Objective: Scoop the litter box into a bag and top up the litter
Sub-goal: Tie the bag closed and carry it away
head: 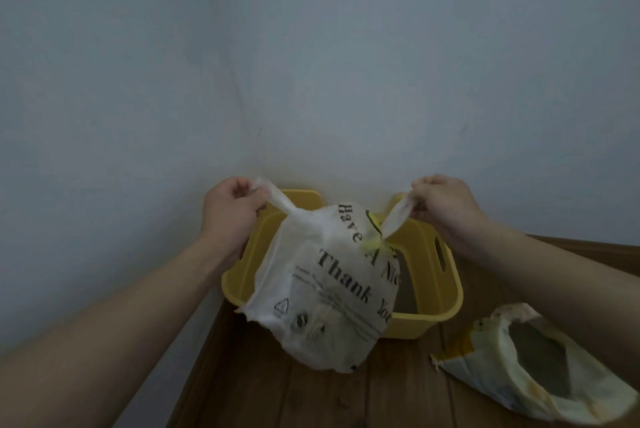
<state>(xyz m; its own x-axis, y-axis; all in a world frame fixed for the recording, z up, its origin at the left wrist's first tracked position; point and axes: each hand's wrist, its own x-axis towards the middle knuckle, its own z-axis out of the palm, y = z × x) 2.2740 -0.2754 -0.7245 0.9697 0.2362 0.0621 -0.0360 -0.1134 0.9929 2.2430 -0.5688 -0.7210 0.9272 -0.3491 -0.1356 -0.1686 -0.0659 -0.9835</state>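
Left hand: the left hand is gripping the left handle loop of a thin white plastic carrier bag with black printed letters; the fingers are curling tightly round the loop.
Right hand: the right hand is pinching the right handle loop of the same bag, with the fingers closed on the plastic.
Both hands: they are holding well apart from each other, and the two loops are stretching out to the sides.
White bag: it is hanging between the hands, in front of the box, and its bulging bottom is reaching down near the brown wooden boards. I cannot tell if it is touching them. What is inside I also cannot tell.
Litter box: a yellow rectangular plastic tub is standing on the boards in the corner, against the pale blue-grey wall. A slot handle is showing in its right side.
Litter: a patch of grey litter is showing inside the tub, just to the right of the hanging bag.
Second bag: a cream and yellow soft bag is lying on its side on the boards, right of the tub and under the right forearm. Its mouth is standing open, and grey litter is showing inside it.
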